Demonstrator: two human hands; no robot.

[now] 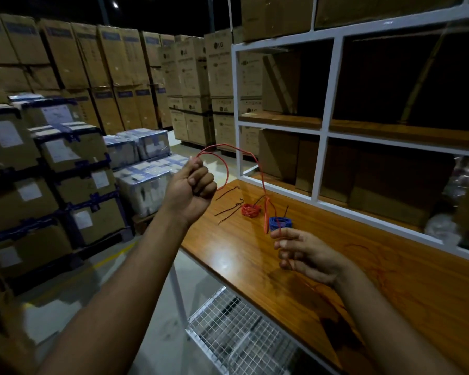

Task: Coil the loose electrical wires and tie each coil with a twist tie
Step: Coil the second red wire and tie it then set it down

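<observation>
**Red wire strung between two raised hands above the counter**

The left hand (191, 186) is lifted off the counter's near-left corner, fingers curled into a fist round one end of a loose red wire (244, 151). From the top of that fist the wire makes a round loop to the right, arches up and over, then drops steeply toward the right hand (306, 253). The right hand hangs lower, over the wooden counter (390, 280), with its fingers loosely bent; the wire runs down across the fingertips (283, 243), and it looks lightly pinched there, though the exact grip is hard to make out. More of the red wire appears to trail in faint loose loops on the counter to the right of that hand.

Just beyond the right hand's fingertips a blue coil (280, 222) lies on the counter. A little farther back and to the left lies a red coil (251, 210). Left of the red coil, several thin dark twist ties (228, 212) lie scattered on the wood, apart from both hands.

A white-framed shelf unit (325, 131) stands along the far edge of the counter. Stacked cardboard boxes (92, 63) fill the floor space to the left.
</observation>
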